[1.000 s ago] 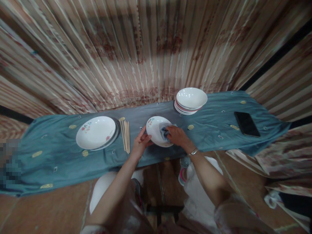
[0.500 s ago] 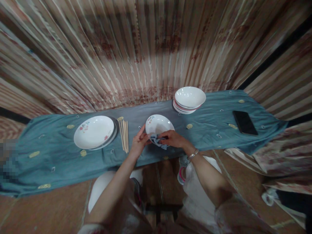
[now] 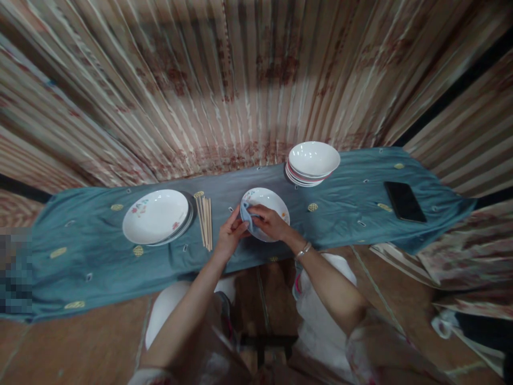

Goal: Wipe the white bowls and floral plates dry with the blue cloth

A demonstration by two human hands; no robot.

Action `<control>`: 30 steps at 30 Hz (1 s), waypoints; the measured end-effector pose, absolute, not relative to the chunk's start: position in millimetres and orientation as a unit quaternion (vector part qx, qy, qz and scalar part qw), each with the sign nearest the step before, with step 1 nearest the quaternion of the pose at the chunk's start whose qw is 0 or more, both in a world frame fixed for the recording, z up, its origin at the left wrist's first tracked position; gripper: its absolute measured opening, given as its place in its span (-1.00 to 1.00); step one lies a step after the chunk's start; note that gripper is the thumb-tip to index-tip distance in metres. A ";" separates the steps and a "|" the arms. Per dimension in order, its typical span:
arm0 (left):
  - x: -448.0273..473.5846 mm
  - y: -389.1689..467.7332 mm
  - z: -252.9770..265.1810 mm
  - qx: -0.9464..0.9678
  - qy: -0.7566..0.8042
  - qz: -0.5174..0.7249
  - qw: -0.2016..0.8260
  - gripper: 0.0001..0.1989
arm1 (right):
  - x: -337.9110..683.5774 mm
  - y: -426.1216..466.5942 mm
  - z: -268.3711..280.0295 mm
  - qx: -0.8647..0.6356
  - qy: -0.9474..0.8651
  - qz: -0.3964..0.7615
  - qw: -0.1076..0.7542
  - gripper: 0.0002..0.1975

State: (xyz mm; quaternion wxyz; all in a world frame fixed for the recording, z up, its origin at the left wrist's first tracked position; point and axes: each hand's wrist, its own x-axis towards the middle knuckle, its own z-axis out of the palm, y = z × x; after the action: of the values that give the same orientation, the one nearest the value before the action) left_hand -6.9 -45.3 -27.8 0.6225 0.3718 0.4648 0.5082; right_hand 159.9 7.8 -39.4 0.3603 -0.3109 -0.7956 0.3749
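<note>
A white plate (image 3: 270, 200) with a small flower pattern is just in front of me, over the near middle of the table. My left hand (image 3: 231, 231) grips its left rim, thumb and fingers closed on the edge. In my right hand (image 3: 269, 221) is a bunched blue cloth (image 3: 246, 213), pressed against the plate's left rim close to my left fingers. Part of the plate's near side is hidden by my right hand.
Left of my hands lie several wooden chopsticks (image 3: 207, 223) and a stack of flowered plates (image 3: 156, 216). Stacked bowls (image 3: 314, 159) stand at the back right, and a black phone (image 3: 404, 201) lies farther right. A teal cloth (image 3: 100, 256) covers the narrow table.
My right hand has moved the cloth from the plate's near edge up and left to its left rim. The left hand keeps its hold in nearly the same place.
</note>
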 end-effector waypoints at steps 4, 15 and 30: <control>-5.1 -48.3 -22.9 0.374 0.463 0.509 0.622 -0.06 | 156.8 13.7 -37.7 -0.351 -0.806 0.327 0.346 -0.63; -3.9 -50.7 -25.2 0.368 0.465 0.515 0.619 -0.05 | 169.8 22.8 -28.7 -0.478 -0.827 0.179 0.234 -0.57; -3.2 -50.0 -24.5 0.366 0.466 0.518 0.617 -0.07 | 200.7 7.5 -24.5 -0.530 -0.824 0.155 0.129 -0.71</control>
State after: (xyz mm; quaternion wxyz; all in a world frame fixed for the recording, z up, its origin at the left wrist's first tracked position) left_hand -3.2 -50.0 -24.5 0.6168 0.3658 0.4659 0.5183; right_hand 200.7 7.5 -24.5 0.1286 -0.5304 -0.8235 0.1547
